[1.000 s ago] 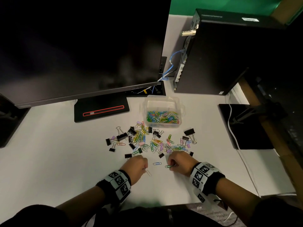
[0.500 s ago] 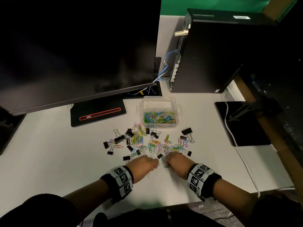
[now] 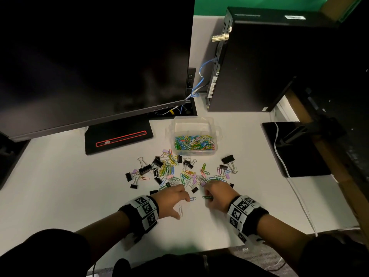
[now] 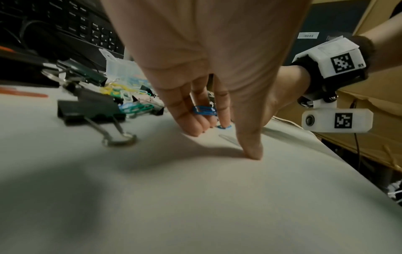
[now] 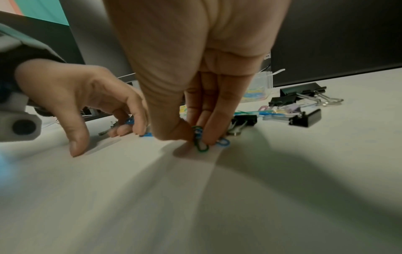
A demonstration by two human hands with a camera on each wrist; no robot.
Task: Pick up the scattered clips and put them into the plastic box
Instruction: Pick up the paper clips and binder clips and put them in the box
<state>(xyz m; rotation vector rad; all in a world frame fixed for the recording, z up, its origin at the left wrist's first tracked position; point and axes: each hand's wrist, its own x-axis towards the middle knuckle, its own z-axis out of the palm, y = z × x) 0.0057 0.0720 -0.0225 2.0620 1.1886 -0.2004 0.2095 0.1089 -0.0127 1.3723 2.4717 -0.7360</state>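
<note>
Colourful paper clips and black binder clips [image 3: 175,172] lie scattered in front of the clear plastic box [image 3: 193,119], which holds several paper clips. My left hand [image 3: 182,206] keeps blue paper clips [image 4: 204,110] tucked in its curled fingers. Its index fingertip touches another blue clip [image 3: 192,198] on the table, and its thumb presses the table beside a white clip [image 3: 180,210]. My right hand [image 3: 209,197] pinches a green paper clip [image 5: 200,142] between thumb and fingers, just above the table; a blue clip [image 5: 224,142] lies under its fingertips.
A large monitor [image 3: 89,56] on a black base [image 3: 119,136] stands at the back left, with a black computer case [image 3: 259,62] at the back right. A black pad [image 3: 295,148] with a white cable lies on the right. Binder clips [image 4: 91,110] lie left of my left hand.
My left hand slid right to the blue clip between the hands and spread its thumb back beside the white clip. The right hand kept pinching the green clip in place.
</note>
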